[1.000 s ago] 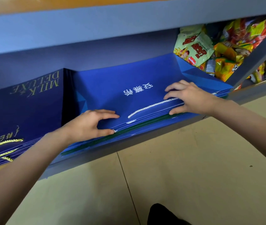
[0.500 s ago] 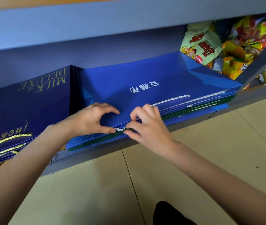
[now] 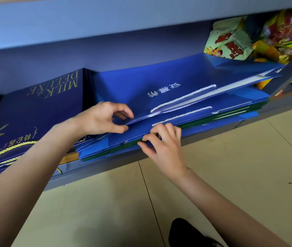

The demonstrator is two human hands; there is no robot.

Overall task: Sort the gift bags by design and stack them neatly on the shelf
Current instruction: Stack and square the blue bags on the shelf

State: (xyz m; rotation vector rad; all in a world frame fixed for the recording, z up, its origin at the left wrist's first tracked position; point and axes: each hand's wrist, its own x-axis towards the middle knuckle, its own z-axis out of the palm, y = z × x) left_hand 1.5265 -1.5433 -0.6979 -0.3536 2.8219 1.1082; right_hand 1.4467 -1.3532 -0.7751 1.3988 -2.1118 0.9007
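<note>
A stack of flat bright-blue gift bags with white rope handles lies on the grey shelf. The top blue bag, printed with white characters, is lifted at its front edge. My left hand pinches that front edge between thumb and fingers. My right hand has its fingertips curled on the front edges of the lower blue bags, where green bag edges show between them. To the left lies a separate pile of dark navy bags with gold "MILK DELUXE" lettering and yellow rope handles.
Colourful snack packets fill the shelf's right end behind the blue stack. An upper shelf board overhangs closely. Beige tiled floor lies below, with a dark shoe at the bottom edge.
My left hand has lifted the top blue bag's front edge off the stack. My right hand came from the stack's right side to its front edge and now fingers the lower bags.
</note>
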